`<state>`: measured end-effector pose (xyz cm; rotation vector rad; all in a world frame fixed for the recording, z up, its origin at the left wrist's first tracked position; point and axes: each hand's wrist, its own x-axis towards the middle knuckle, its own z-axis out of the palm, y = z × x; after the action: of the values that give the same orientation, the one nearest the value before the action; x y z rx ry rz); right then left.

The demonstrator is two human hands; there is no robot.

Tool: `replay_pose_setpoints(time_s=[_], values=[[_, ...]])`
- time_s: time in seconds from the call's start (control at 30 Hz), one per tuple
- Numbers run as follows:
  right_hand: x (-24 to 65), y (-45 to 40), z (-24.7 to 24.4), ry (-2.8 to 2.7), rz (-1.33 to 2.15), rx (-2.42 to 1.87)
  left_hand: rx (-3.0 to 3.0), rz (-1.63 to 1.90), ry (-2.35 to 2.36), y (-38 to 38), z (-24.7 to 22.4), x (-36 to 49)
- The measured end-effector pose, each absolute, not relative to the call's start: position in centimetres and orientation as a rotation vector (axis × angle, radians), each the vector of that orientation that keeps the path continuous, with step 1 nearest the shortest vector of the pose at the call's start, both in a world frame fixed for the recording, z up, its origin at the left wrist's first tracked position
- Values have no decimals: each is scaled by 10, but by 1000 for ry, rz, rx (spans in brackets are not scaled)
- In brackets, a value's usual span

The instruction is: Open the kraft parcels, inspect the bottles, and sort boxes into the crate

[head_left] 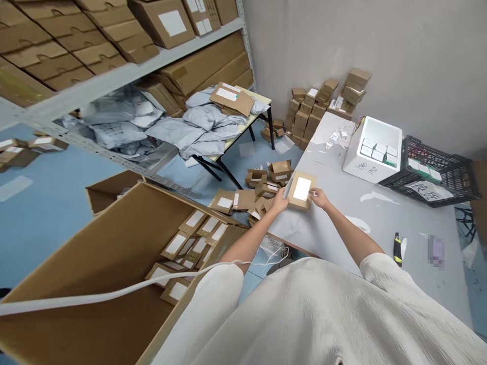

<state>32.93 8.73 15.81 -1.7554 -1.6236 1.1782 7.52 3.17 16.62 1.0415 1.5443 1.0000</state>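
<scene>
A small brown cardboard box [296,198] with a white label on its top face is held over the near left edge of the grey table [335,228]. My left hand [280,201] grips the box's left side, its fingers partly hidden by the box. On the right side, my right hand [318,197] pinches the box's edge with its fingers closed. The label [302,188] faces up toward me and looks blank at this size. A yellow and black utility knife [397,249] lies on the table to the right of my right forearm.
A large open carton [95,248] at left holds several labelled boxes, with a white cable [114,293] across it. More boxes [247,199] lie on the floor. A white foam bin [365,170] and black crate [460,177] stand at the right. Grey mailer bags [201,126] cover a side table.
</scene>
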Motion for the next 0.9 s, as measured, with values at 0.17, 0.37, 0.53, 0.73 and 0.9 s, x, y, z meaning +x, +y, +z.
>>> replay_pose_setpoints(time_s=[0.17,0.37,0.53,0.73,0.9], values=[[332,61,149,-1443,1341,-1814,1079,915,1497,34,163,99],[354,38,151,-1286,1360,-1802,1113,814,1449,33,165,131],[408,20,159,-1239,1271,-1883,1186,709,1370,27,170,179],[482,-15,165,-1148,1212,-1922,1291,572,1346,16,170,251],[539,-36,170,-1091,1174,-1954,1309,520,1303,9,174,313]])
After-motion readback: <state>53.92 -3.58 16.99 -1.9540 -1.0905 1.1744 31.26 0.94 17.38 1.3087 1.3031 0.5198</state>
